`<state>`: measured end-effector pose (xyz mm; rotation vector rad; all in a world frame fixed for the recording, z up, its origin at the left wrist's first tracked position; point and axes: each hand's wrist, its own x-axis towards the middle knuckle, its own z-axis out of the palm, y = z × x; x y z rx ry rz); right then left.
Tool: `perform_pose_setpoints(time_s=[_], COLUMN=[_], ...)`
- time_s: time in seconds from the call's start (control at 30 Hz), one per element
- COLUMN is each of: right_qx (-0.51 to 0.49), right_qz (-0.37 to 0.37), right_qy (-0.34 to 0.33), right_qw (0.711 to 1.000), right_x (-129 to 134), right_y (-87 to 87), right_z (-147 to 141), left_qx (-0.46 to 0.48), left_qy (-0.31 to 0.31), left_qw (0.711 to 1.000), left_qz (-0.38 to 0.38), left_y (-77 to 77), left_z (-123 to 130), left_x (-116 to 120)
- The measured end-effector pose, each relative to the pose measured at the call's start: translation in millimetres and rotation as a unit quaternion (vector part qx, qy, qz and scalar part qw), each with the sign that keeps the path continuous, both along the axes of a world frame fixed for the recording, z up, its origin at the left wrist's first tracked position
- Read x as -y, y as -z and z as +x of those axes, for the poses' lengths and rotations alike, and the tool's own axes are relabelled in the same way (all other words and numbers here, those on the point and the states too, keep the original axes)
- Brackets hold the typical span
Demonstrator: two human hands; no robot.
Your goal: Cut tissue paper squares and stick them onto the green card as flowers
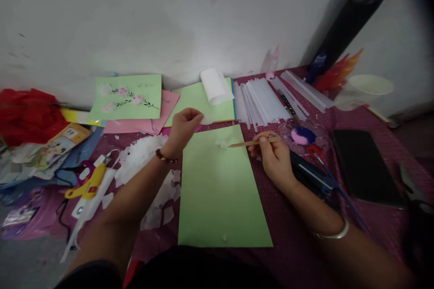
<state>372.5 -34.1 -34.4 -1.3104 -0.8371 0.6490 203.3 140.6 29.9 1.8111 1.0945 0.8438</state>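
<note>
A light green sheet of paper (219, 194) lies flat on the table in front of me. My right hand (274, 160) grips a thin wooden stick (247, 142) whose pointed end reaches a small white tissue-like piece (223, 144) near the top of the sheet. Above the sheet's upper left corner, my left hand (185, 128) is closed in a pinch. Whatever is between those fingertips is too small to make out. A heap of white paper scraps (139, 158) lies beside and under my left forearm.
At the back left is a green card with pink flowers (135, 95) over pink paper (135, 126). A white paper roll (215, 86) and translucent glue sticks (264, 101) lie behind. A yellow glue gun (93, 183) is left; a black tablet (368, 167) and a cup (359, 92) are right.
</note>
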Motion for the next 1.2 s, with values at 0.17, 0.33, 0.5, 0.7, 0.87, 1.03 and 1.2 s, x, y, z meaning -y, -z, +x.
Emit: perform_pose_setpoints(time_s=[0.17,0.33,0.5,0.7,0.87,1.03,1.2], right_qx=[0.041,0.060,0.055,0.062,0.070,0.086,0.097], right_qz=[-0.014,-0.026,-0.019,-0.022,-0.026,-0.032,-0.033], right_qy=[-0.016,-0.013,-0.008,-0.012,-0.014,-0.012,-0.022], right_qw=[0.999,0.998,0.998,0.998,0.997,0.996,0.994], right_x=[-2.8,-5.9,-5.8,-6.3,-10.0,-12.0,-15.1], right_y=[5.7,6.5,6.7,7.5,5.1,2.6,1.2], right_z=[-1.0,-0.3,0.0,0.5,-1.1,-2.5,-4.0], left_qx=[-0.031,-0.064,-0.085,-0.125,-0.137,-0.146,-0.153], left_qy=[0.005,0.031,0.067,0.068,0.062,0.067,0.068], left_qw=[0.999,0.994,0.989,0.982,0.979,0.978,0.976], left_qz=[-0.024,-0.077,-0.104,-0.126,-0.137,-0.133,-0.137], left_y=[0.1,15.1,25.8,37.5,43.2,43.0,42.0], left_z=[-39.1,-56.8,-63.6,-71.9,-74.8,-75.0,-74.4], left_x=[3.6,15.7,18.3,19.7,19.4,20.8,22.3])
